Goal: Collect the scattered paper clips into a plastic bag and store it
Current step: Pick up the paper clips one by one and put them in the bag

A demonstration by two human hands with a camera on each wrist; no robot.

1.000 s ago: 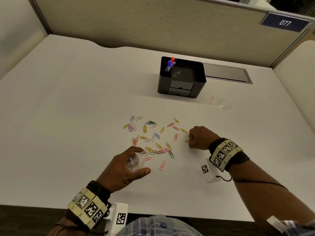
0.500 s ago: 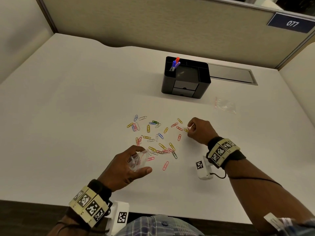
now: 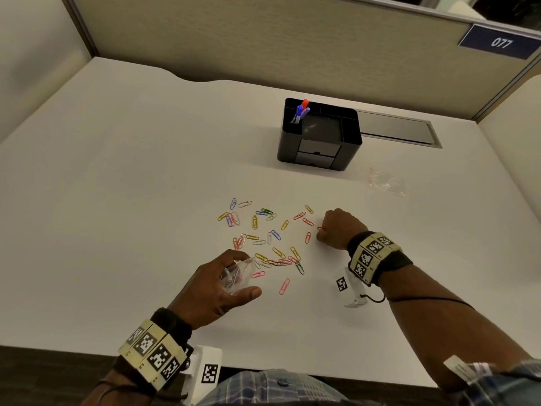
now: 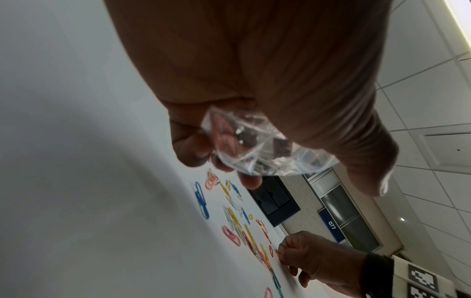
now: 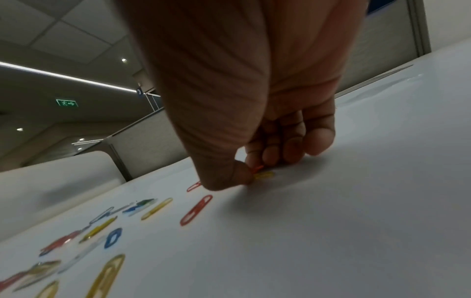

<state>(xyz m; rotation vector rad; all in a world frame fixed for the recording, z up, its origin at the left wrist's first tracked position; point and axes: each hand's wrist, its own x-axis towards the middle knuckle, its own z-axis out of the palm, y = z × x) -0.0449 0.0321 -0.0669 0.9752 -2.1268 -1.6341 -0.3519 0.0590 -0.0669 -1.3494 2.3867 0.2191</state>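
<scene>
The right hand [image 3: 339, 228] pinches a red clip [image 5: 257, 167] at mid-frame right on the desk [image 3: 117, 171]. The plastic bag [image 3: 235, 275] — gripped by the left hand [image 3: 216, 288] (fingers curled round it) — lies lower left of it.

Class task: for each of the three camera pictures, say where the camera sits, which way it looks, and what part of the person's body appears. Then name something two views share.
Head: worn on the head, looking forward and down at the desk; shows both forearms, left hand and right hand.
Left wrist: under the left hand, looking along it at the plastic bag in its grip.
Right wrist: low over the desk, looking along the right hand's fingers pinching paper clips.
Shared: head and left wrist both show the black organizer.
</scene>
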